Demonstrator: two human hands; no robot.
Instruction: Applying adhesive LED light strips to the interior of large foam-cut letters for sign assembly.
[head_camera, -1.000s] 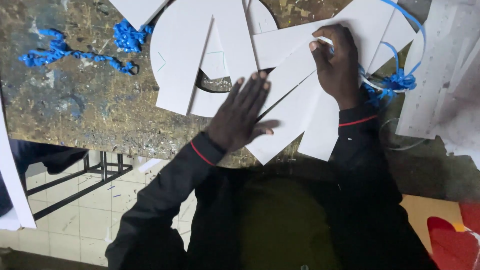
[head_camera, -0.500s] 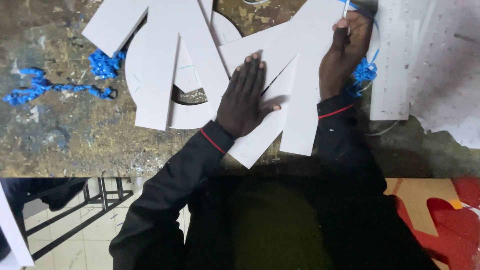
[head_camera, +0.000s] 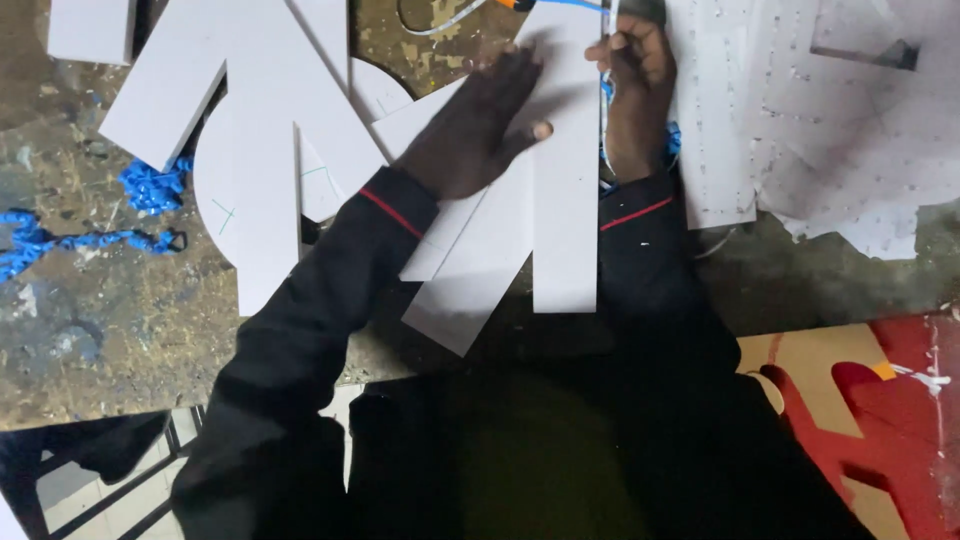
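Observation:
My left hand (head_camera: 475, 125) lies flat, fingers spread, pressing on a stack of white foam board strips (head_camera: 565, 220) on the worn workbench. My right hand (head_camera: 632, 75) is closed around a thin tool (head_camera: 612, 25) held upright along the right edge of the vertical strip; what kind of tool it is I cannot tell. Both arms wear dark sleeves with a red band at the cuff. More white cut pieces (head_camera: 250, 130), some curved, fan out to the left under my left forearm.
Blue tangled cord (head_camera: 150, 185) lies at the left on the paint-stained bench (head_camera: 100, 320). A white speckled sheet (head_camera: 850, 130) covers the right side. Red and tan cut shapes (head_camera: 880, 400) sit low right. Tiled floor and a metal frame show bottom left.
The view shifted, so the boards sit lower and more central. My left hand slid up and right along the strips. My right hand moved up toward the top edge with the tool.

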